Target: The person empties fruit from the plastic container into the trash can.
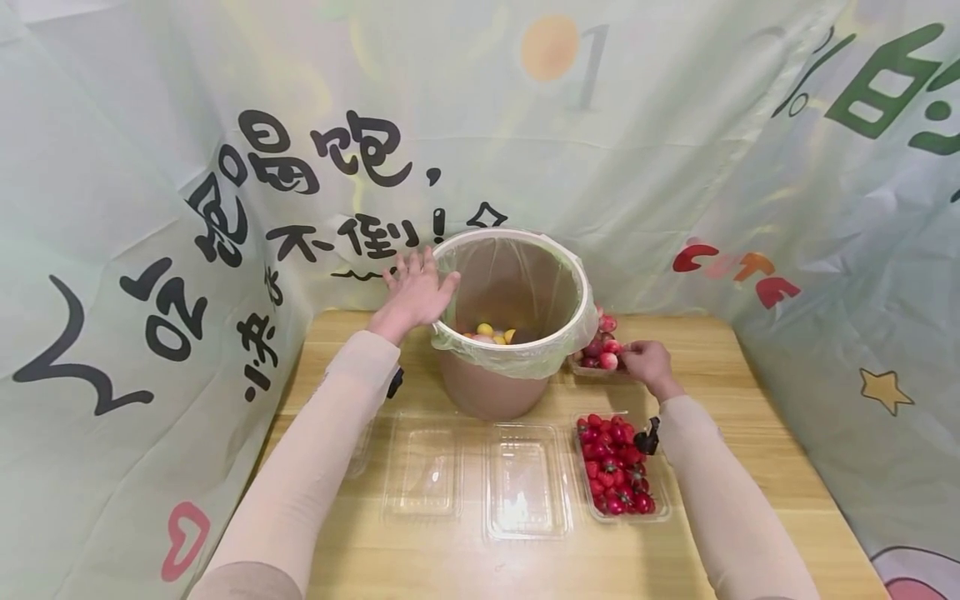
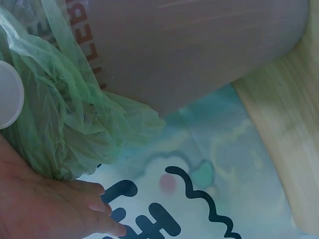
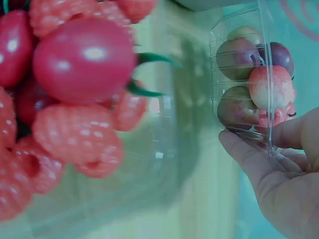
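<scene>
While laying the left hand, with fingers spread and fairly straight, against the left side of a brown bin with a white rim, grips with the right hand the edge of a clear plastic punnet, closing thumb and fingers on it. Has dark plums and red-and-pale round fruits in that punnet, just beyond the right thumb tip. Cannot tell about contact between thumb and fruit. Between the two hands' fingers, has the bin, with a thin green liner folded over the rim and touching the left hand. Down inside, to the right of the left thumb, shows a few yellow round fruits. Nearer the wearer than the right fingers, near the wrist, has a filled box of raspberries and glossy cherry tomatoes with green stalks. Farther left, nearer the wearer than the left fingers, shows two clear plastic trays side by side on a wooden table. Beyond the left fingers, shows a pale cloth printed with black lettering.
</scene>
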A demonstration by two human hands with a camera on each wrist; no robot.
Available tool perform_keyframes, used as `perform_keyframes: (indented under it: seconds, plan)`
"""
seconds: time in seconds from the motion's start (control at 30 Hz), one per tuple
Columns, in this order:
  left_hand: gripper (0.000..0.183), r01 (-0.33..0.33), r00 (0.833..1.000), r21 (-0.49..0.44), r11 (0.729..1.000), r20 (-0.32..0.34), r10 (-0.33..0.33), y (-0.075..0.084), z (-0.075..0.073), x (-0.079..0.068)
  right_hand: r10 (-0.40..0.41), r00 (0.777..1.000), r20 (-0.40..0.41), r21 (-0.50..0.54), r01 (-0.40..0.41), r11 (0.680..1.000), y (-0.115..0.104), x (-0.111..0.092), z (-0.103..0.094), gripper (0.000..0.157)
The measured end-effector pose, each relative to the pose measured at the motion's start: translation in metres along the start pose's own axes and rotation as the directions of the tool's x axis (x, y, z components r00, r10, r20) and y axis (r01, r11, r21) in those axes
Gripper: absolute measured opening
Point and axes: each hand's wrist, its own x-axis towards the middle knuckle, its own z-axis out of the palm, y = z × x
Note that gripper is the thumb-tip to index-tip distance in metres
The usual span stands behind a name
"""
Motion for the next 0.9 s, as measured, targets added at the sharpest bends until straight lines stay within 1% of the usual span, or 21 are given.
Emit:
perform_keyframes:
  seconds: [0.13,0.2,0.37,0.47,0.57,0.73,0.8,0.9]
  plan:
    - [0.084,0.001,1.000,0.001,1.000,0.005,-0.002,0.000,-0.001,0.000,0.017,1.000,0.025,0.063,-0.019,0.998,-0.011,-0.001,-0.010,0.033]
    - [0.084,0.004,1.000,-0.003,1.000,0.009,-0.004,0.000,-0.002,-0.001,0.022,0.999,0.040,0.120,-0.027,0.992,-0.017,-0.002,-0.015,0.034]
    - [0.084,0.008,1.000,-0.006,1.000,0.017,-0.008,0.000,-0.003,-0.001,0.050,0.997,0.066,0.204,-0.063,0.977,-0.026,-0.002,-0.025,0.036]
    - [0.084,0.006,1.000,0.004,1.000,0.020,-0.006,0.001,-0.002,-0.001,0.059,0.996,0.064,0.220,-0.072,0.973,-0.030,-0.004,-0.032,0.036]
    - [0.084,0.009,1.000,0.010,1.000,0.024,-0.009,0.001,-0.001,-0.001,0.044,0.998,0.042,0.225,-0.053,0.973,-0.037,-0.006,-0.041,0.034]
    - [0.084,0.010,1.000,0.003,1.000,0.023,-0.011,0.001,-0.002,-0.001,0.010,1.000,0.006,0.207,-0.011,0.978,-0.052,-0.008,-0.061,0.030]
    - [0.084,0.011,1.000,0.004,1.000,0.023,-0.011,0.001,-0.002,0.000,0.000,1.000,-0.001,0.201,0.001,0.980,-0.059,-0.009,-0.069,0.032]
    - [0.084,0.011,1.000,0.009,1.000,0.023,-0.011,0.001,-0.001,0.000,0.007,1.000,-0.010,0.194,-0.005,0.981,-0.068,-0.009,-0.079,0.038]
